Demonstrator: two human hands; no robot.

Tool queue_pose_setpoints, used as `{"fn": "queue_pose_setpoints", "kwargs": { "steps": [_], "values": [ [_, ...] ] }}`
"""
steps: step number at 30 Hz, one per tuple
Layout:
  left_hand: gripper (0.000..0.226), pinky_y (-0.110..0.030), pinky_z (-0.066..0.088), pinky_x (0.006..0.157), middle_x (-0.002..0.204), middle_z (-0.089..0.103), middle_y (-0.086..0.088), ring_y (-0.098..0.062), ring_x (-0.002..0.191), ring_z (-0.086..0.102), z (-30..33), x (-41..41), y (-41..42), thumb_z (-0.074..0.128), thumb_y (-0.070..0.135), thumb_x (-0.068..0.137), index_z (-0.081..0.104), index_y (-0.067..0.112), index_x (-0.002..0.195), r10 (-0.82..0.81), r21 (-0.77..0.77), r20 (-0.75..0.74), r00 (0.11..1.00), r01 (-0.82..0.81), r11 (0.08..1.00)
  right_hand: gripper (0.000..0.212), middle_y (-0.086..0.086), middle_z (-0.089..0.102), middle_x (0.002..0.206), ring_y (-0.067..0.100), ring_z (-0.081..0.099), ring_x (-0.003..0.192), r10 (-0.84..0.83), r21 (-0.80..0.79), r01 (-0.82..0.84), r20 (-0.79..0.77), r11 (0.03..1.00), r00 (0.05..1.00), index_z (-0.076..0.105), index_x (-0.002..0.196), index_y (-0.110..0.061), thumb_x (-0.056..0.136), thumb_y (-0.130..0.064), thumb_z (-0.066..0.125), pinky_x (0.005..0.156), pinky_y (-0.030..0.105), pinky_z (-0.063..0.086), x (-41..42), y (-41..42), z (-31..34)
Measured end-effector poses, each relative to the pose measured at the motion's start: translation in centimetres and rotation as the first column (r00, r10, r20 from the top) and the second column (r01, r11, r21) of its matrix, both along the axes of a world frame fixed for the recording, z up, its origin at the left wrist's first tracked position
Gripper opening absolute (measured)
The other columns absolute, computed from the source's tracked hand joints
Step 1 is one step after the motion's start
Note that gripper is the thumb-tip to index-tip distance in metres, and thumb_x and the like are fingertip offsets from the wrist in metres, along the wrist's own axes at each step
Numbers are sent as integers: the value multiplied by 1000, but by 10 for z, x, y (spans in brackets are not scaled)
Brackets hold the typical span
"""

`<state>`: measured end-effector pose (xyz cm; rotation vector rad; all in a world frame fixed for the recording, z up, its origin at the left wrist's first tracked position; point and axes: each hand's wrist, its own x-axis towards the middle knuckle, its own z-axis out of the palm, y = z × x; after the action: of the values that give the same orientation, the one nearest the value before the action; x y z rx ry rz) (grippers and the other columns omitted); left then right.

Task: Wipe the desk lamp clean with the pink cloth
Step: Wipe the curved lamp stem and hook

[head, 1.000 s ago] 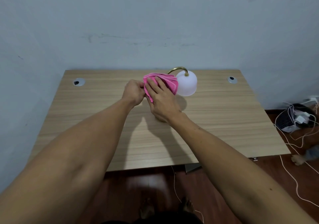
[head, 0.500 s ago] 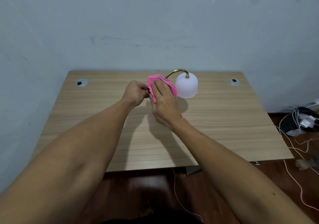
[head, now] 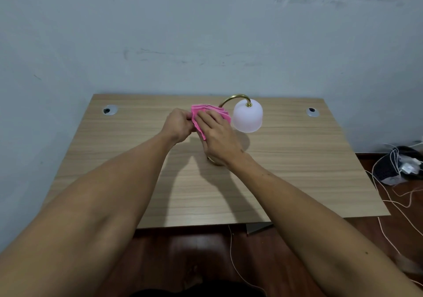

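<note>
A desk lamp with a white bell shade (head: 248, 116) hangs from a curved brass neck (head: 233, 98) near the back middle of the wooden desk (head: 297, 159). A sliver of its brass base (head: 211, 160) shows under my right wrist. The folded pink cloth (head: 223, 114) is wrapped around the lamp's stem, left of the shade. My right hand (head: 217, 136) lies flat over the cloth and presses it on the stem. My left hand (head: 179, 125) pinches the cloth's left edge. The stem itself is hidden by cloth and hands.
Two round cable grommets sit at the desk's back corners, one left (head: 109, 110) and one right (head: 312, 111). A grey wall rises right behind the desk. On the dark floor at right lie tangled white cables (head: 393, 196) and a charger plug (head: 407, 166).
The cloth has bunched tighter around the stem and my right hand has slid slightly along it. The head view shifted a little; the lamp stayed put.
</note>
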<state>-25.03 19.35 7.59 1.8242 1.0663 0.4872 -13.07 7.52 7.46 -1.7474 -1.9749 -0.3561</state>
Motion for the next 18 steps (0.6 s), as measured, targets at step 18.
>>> {"fn": "queue_pose_setpoints", "kwargs": {
  "steps": [18],
  "values": [
    [18,-30,42,68,75,63,-16,-22,69,52,2,5,4,77,7,87,75,-10,94,-8,-81,29,1000,10,997,31,9,71,100,26,66,93,-461,-323,485,-866,813,194,67,101,-15,111,-30,42,83,36,52,13,-43,-26]
  ]
}}
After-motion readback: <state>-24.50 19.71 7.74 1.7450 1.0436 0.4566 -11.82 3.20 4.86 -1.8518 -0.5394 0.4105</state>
